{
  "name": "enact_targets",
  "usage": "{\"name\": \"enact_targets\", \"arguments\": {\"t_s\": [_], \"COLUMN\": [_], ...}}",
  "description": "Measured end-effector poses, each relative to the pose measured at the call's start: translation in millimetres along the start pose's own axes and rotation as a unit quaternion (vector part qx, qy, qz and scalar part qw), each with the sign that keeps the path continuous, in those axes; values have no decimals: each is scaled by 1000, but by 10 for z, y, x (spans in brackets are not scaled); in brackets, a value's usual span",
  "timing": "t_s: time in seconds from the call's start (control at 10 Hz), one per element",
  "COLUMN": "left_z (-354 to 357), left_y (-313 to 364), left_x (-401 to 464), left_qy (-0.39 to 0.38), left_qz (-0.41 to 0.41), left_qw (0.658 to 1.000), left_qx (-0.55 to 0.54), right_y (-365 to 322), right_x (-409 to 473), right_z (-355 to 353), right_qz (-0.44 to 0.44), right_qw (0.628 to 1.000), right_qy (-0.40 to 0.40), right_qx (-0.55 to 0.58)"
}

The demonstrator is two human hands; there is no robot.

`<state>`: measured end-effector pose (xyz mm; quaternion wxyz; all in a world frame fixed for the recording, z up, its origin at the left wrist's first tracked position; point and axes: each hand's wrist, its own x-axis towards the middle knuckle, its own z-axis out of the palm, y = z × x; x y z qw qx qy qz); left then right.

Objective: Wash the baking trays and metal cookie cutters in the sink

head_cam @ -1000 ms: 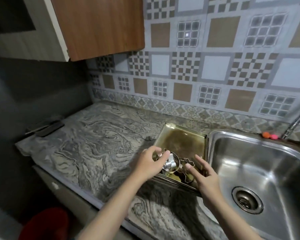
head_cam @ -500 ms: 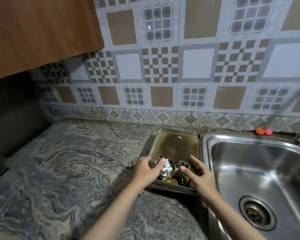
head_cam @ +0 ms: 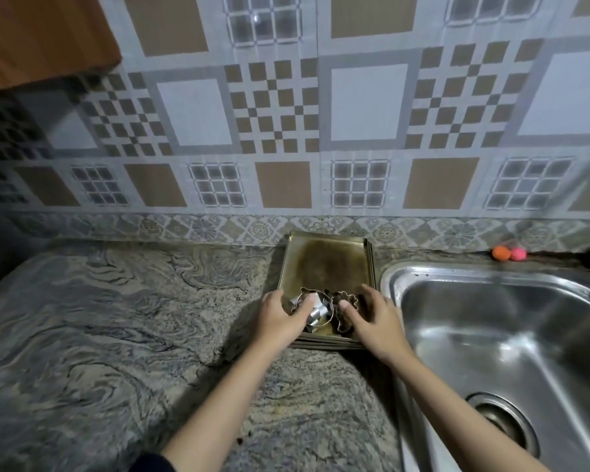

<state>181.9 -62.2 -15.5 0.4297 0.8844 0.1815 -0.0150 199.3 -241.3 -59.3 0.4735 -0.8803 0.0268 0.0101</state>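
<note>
A stack of stained, browned baking trays (head_cam: pixel 326 264) lies on the marbled counter just left of the steel sink (head_cam: pixel 484 321). Several metal cookie cutters (head_cam: pixel 317 310) sit in the near end of the top tray. My left hand (head_cam: pixel 280 320) curls its fingers round the shiny cutters on the left. My right hand (head_cam: pixel 372 316) reaches over the darker cutter (head_cam: pixel 346 301) on the right, thumb and fingers bent round it.
The grey marbled counter (head_cam: pixel 116 318) stretches left of the trays. The sink's drain (head_cam: pixel 504 420) is at lower right. Two small balls, orange (head_cam: pixel 501 253) and pink (head_cam: pixel 518 254), lie by the tiled wall. A wooden cabinet (head_cam: pixel 41 32) hangs at upper left.
The camera has swung right and closer to the wall. My right hand has closed in from open fingers onto the dark cutter; the left hand stays on the shiny cutters.
</note>
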Motion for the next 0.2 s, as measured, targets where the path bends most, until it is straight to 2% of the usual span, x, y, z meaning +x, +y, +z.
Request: {"name": "enact_targets", "arguments": {"t_s": [0.2], "left_z": [-104], "left_y": [32], "left_x": [78], "left_qy": [-56], "left_qz": [-38], "left_qw": [986], "left_qx": [-149], "right_y": [-139], "right_x": [11], "right_z": [-82], "right_qz": [-11], "right_qw": [1000], "right_qy": [-15], "right_qx": [19]}}
